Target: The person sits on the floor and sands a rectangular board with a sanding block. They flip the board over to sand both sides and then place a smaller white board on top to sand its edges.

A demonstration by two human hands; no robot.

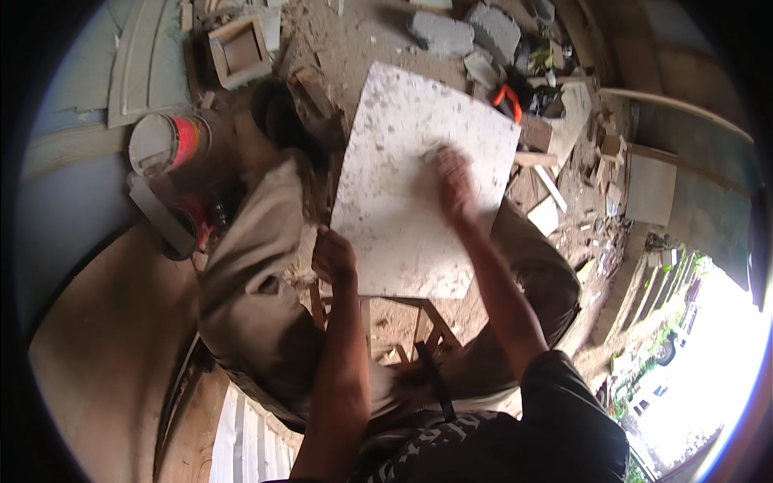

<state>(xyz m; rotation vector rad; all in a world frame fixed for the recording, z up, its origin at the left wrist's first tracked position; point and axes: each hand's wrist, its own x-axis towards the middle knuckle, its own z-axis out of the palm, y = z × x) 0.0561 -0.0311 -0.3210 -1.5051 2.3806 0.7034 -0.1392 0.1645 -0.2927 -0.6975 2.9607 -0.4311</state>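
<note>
A white board (394,233), speckled with dark marks, lies tilted across my lap and spans the gap between my knees. My left hand (334,258) is closed at its left edge, near the lower corner, and appears to grip that edge; the fingertips are partly hidden. Over the board's right half is my right hand (456,181), blurred by motion, with its fingers together and pressed down. A small pale piece (436,150) shows just beyond its fingers, too smeared to name.
A paint bucket (153,145) with a red and yellow label lies at my left, near a wooden frame (239,51). Grey blocks (443,34) rest on the dusty ground ahead. An orange-handled item (507,103) and wood scraps (551,187) lie right of the board.
</note>
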